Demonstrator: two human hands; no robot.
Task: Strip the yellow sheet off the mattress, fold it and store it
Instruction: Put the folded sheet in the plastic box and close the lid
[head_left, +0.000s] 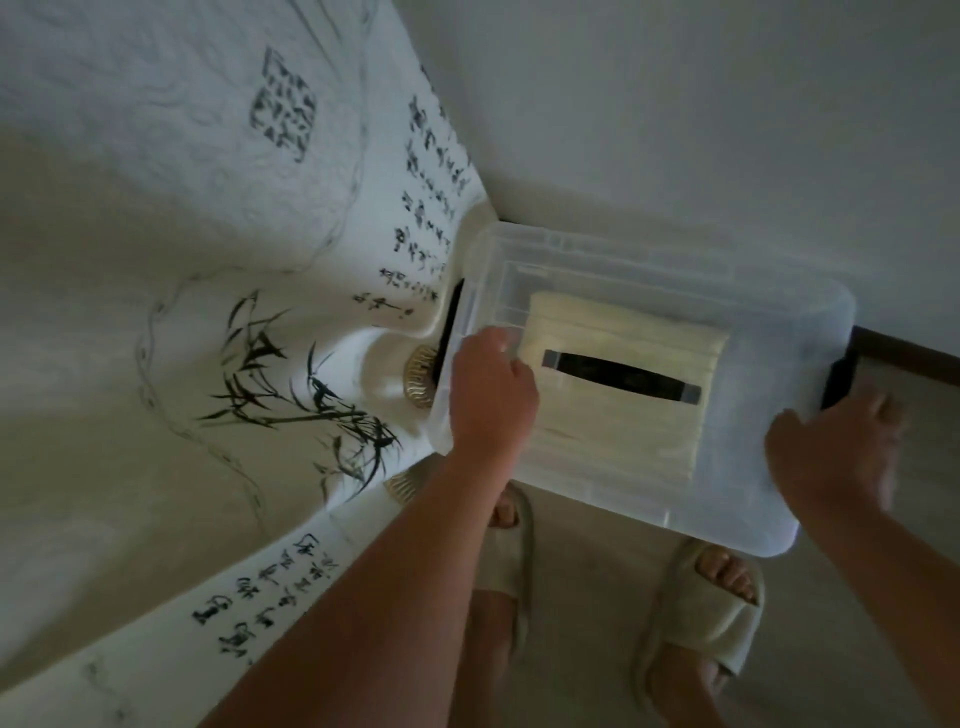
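Observation:
The folded yellow sheet (618, 431) lies inside a clear plastic storage box (769, 332). A translucent lid with a black handle strip (621, 375) covers the box. My left hand (491, 395) rests on the left part of the lid near its edge, fingers bent downward. At the lid's right edge, my right hand (836, 452) presses beside a black latch (839, 382). The bare mattress (171, 291), white with ink bamboo and calligraphy print, fills the left of the view.
The box is beside the mattress corner, close to a white wall (701, 114) with a dark skirting board (914, 358). My feet in pale slippers (701, 613) stand on the light floor just below the box. A second black latch (451, 325) shows on the box's left side.

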